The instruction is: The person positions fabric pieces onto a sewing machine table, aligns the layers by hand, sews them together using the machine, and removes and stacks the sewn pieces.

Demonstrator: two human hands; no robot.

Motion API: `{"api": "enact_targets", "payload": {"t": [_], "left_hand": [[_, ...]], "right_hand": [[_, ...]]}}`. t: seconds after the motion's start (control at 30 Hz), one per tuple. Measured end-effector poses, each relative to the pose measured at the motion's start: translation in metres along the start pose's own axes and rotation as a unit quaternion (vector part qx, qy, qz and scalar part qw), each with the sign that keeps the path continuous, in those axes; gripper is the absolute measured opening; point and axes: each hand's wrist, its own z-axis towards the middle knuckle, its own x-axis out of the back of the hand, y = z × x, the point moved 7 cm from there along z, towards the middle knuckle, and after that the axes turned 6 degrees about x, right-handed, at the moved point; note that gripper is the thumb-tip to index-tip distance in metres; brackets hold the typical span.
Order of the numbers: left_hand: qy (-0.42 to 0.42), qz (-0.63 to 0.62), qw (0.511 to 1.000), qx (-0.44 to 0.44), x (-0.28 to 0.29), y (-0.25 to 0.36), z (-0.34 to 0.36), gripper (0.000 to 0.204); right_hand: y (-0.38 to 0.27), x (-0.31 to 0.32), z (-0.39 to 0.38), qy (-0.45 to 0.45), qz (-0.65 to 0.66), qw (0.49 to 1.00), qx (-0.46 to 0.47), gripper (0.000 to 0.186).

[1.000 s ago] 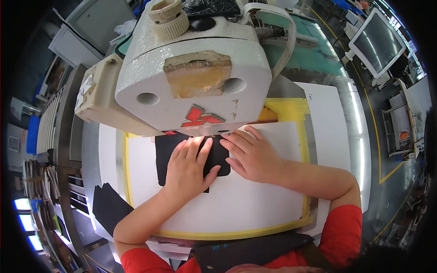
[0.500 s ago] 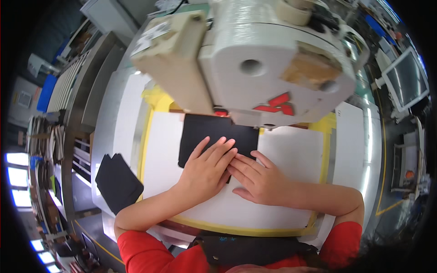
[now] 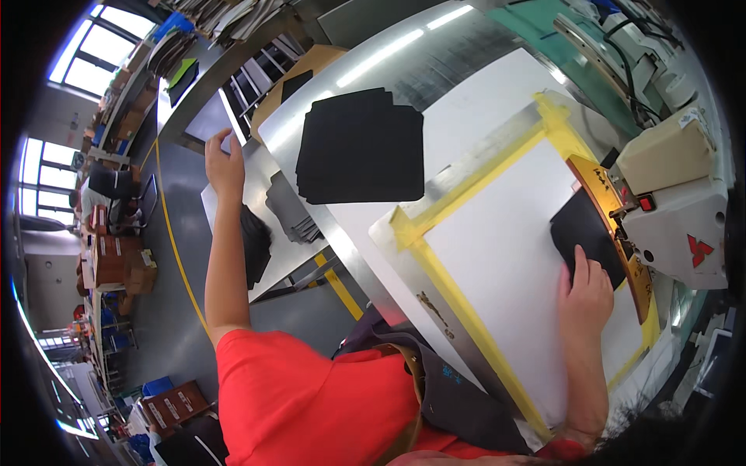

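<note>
A black flat piece [image 3: 583, 227], seemingly fabric, lies on the white work surface against a brass-coloured bar [image 3: 602, 198] below the white sewing machine head [image 3: 684, 233]. My right hand [image 3: 588, 299] rests flat on its near edge, fingers stretched out. Far off to the left, my left hand [image 3: 225, 165] is raised on an outstretched arm, its fingers loosely bent and apart, with nothing visible in them. Between the two hands, a stack of black pieces [image 3: 361, 147] sits on the metal table edge.
Yellow tape [image 3: 474, 311] borders the white work surface [image 3: 497, 256]. Below the metal table [image 3: 388, 70], a lower side table [image 3: 276, 272] bears grey pieces [image 3: 291, 206] and a dark bundle [image 3: 254, 241]. Shelves and a chair [image 3: 113, 186] stand farther left.
The view has swung to the left. My left hand has left the black piece and reached far out leftward; my right hand stays on the piece, which now lies by the brass-coloured bar.
</note>
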Motion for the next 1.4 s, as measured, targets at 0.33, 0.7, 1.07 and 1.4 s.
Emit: {"api": "enact_targets", "payload": {"t": [0.33, 0.7, 1.07, 1.4], "left_hand": [[-0.209, 0.245, 0.855, 0.407, 0.007, -0.297, -0.168, 0.083], [-0.228, 0.347, 0.838, 0.354, -0.022, -0.27, -0.17, 0.062], [-0.168, 0.276, 0.892, 0.316, 0.045, -0.286, -0.132, 0.034], [-0.032, 0.147, 0.929, 0.337, 0.104, -0.308, -0.115, 0.029]], "right_hand": [[0.051, 0.007, -0.077, -0.098, -0.076, 0.983, -0.138, 0.027], [0.053, 0.003, -0.089, -0.146, -0.089, 0.966, -0.191, 0.026], [0.055, 0.006, -0.083, -0.113, -0.077, 0.977, -0.167, 0.024], [0.056, 0.012, -0.091, -0.05, -0.042, 0.989, -0.136, 0.02]]}}
